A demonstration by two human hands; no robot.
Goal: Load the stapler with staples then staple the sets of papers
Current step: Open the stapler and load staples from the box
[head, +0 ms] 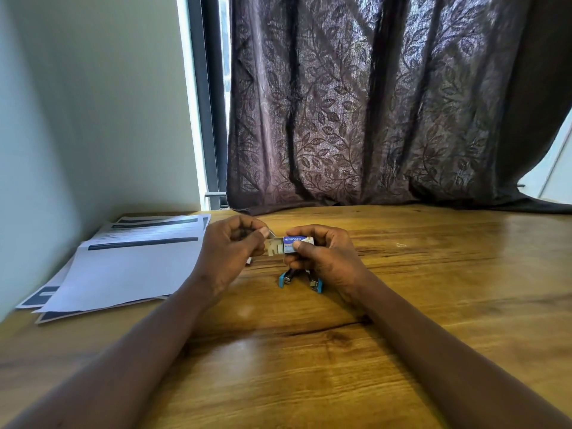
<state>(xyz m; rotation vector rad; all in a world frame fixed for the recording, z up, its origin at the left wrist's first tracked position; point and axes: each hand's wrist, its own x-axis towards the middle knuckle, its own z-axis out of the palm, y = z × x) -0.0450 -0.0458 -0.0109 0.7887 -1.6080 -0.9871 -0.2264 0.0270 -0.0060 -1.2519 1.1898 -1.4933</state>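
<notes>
The stapler [299, 278] lay on the wooden table [433, 274] directly beneath the hands, and only its two blue-tipped ends showed; the middle of its body was hidden behind the right hand [322, 258]. Whether it stood opened out could not be confirmed from the visible parts.

The right hand was closed around the blue sleeve of the staple box [298, 243], thumb on the near face and fingers curled behind it. The pale inner tray of the box protruded from the sleeve toward the left. The left hand [229, 246] had its fingers curled, with thumb and forefinger pinched on a small pale flap or strip at the tray's end; what exactly was pinched was too small to identify. A small pale object lay on the table below the left hand, mostly covered by it.

The papers [130, 267] lay in a fanned stack at the left edge of the table, against the wall [93, 103], well apart from the stapler. Their print was blurred. A dark leaf-patterned curtain [371, 103] hung behind the table, touching its far edge.
</notes>
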